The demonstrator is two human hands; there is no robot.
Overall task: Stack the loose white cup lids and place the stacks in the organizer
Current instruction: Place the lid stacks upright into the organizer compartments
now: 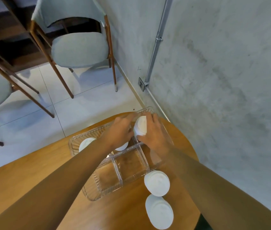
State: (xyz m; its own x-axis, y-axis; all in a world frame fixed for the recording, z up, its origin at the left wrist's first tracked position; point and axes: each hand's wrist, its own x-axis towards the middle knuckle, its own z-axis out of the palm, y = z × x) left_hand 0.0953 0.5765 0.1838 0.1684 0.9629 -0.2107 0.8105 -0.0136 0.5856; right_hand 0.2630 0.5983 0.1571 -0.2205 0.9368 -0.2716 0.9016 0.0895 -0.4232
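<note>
Desk (115,213): round wooden top that carries everything.
Nearest stack (159,211): white lids lying flat on the desk, beyond the organizer's near right corner and closest to the person.
Second stack (156,183): more lids, touching or almost touching the organizer's near right wall.
Organizer (91,195): clear ribbed tray with dividers; its near compartments show only the wood beneath.
Lids already in (86,143): one white pile in the organizer's left compartment, and another (122,146) half hidden under the left wrist.
Left hand (119,131): fingers curled onto the left side of the held stack.
Right hand (154,135): fingers curled round the other side, so both hands clasp it equally.
Held stack (140,126): tipped on its side between the hands, over the organizer's far compartment.
Key relation: the stack's long axis seems to run near to far, in line with that far compartment, so the coming move is probably straight down.
Contact: cannot tell whether it already touches the organizer's floor.
</note>
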